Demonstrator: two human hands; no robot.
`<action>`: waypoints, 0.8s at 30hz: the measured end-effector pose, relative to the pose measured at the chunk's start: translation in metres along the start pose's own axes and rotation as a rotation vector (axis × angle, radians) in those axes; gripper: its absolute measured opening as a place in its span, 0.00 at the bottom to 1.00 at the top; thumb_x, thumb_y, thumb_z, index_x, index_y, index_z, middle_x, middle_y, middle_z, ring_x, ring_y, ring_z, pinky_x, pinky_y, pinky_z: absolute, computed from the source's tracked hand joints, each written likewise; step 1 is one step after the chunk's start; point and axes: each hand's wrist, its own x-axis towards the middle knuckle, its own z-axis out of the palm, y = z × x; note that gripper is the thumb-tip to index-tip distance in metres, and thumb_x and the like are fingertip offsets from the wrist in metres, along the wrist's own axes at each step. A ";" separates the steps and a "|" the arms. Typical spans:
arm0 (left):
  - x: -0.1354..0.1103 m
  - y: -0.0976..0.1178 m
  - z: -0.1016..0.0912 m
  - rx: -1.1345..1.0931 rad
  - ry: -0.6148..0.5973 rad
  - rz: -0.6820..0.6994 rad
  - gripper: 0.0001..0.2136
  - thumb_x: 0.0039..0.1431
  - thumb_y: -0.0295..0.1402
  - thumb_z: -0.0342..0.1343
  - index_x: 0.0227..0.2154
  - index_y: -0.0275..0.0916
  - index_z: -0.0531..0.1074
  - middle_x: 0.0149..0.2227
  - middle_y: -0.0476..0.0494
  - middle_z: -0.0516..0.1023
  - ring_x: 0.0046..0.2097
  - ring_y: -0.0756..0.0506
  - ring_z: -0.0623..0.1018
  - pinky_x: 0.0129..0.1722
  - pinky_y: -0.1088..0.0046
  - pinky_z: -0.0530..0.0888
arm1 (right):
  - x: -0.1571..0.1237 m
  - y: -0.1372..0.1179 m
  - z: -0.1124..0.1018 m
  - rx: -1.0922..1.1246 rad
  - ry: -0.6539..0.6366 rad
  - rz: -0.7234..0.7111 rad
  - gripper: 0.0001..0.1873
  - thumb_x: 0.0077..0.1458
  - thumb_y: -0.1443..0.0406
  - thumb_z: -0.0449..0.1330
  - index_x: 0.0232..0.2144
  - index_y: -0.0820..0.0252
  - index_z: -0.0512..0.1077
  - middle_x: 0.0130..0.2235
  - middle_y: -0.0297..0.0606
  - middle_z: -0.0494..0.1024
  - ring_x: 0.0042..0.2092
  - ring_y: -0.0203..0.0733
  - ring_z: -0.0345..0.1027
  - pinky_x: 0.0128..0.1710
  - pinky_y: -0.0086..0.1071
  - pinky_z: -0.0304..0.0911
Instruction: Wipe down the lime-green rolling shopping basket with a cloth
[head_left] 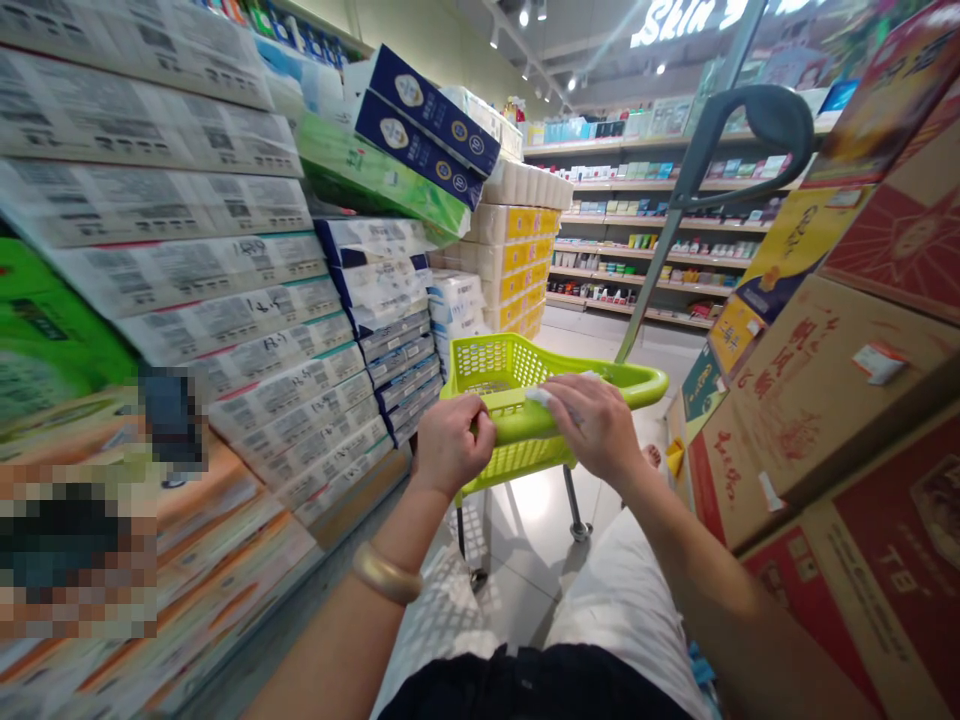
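A lime-green plastic shopping basket [517,375] on a wheeled stand sits right in front of me in a shop aisle. My left hand [450,440] is closed in a fist round the basket's near rim. My right hand [592,425] rests on the same rim to the right, fingers pressed onto a small white cloth or wipe [541,397]. A gold bangle [386,573] circles my left wrist. The basket's grey pull handle [757,125] rises up and to the right behind it.
Stacked packs of tissue and toilet paper [247,290] wall the left side of the aisle. Brown and red cardboard cartons [832,400] are piled close on the right. Shelves of small goods [645,250] line the far end. Pale tiled floor [525,530] runs between.
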 end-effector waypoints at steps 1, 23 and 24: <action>0.000 0.000 0.000 0.000 0.001 0.000 0.10 0.56 0.32 0.45 0.22 0.42 0.66 0.23 0.47 0.72 0.28 0.46 0.72 0.30 0.69 0.64 | 0.000 0.010 -0.002 -0.002 0.026 0.065 0.17 0.64 0.59 0.48 0.45 0.52 0.75 0.49 0.36 0.78 0.51 0.43 0.68 0.53 0.38 0.58; 0.000 0.003 0.003 0.000 0.031 0.006 0.09 0.55 0.31 0.45 0.22 0.41 0.65 0.23 0.47 0.73 0.28 0.47 0.71 0.30 0.70 0.63 | 0.028 0.008 -0.007 -0.045 -0.194 0.208 0.15 0.62 0.60 0.52 0.43 0.52 0.77 0.46 0.35 0.79 0.48 0.43 0.71 0.49 0.34 0.60; 0.001 0.004 0.003 0.002 0.030 0.006 0.09 0.55 0.31 0.45 0.22 0.41 0.65 0.23 0.47 0.73 0.28 0.47 0.71 0.30 0.70 0.63 | 0.027 -0.002 -0.005 -0.045 -0.199 0.162 0.15 0.62 0.60 0.52 0.44 0.51 0.76 0.47 0.35 0.79 0.49 0.43 0.70 0.50 0.35 0.59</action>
